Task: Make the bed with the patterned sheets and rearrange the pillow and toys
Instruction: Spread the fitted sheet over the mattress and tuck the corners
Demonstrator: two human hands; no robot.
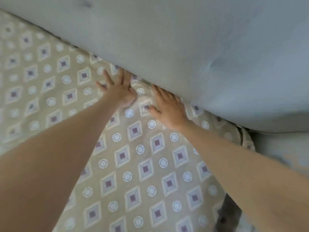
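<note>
One beige fabric sheet printed with diamonds and circles (pixel 133 164) spreads beneath me, meeting one pale grey padded panel (pixel 184 39). My two hands press flat on it at that seam: left hand (pixel 117 91) with fingers spread, right hand (pixel 168 111) with fingers straight, touching the panel's edge.

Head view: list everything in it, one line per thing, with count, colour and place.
patterned sheet: one, beige with purple-centred diamonds and white circles, spread over the left and lower middle, its far edge meeting the padded surface.
padded surface: one, pale grey-blue, fills the top and right; cannot tell whether it is a headboard or a cushion.
dark patch: one, dark grey, bottom right beside the sheet's edge; too blurred to identify.
left hand: one, fingers spread, flat on the sheet at the seam.
right hand: one, fingers straight, flat on the sheet, fingertips at the padded surface's edge.
</note>
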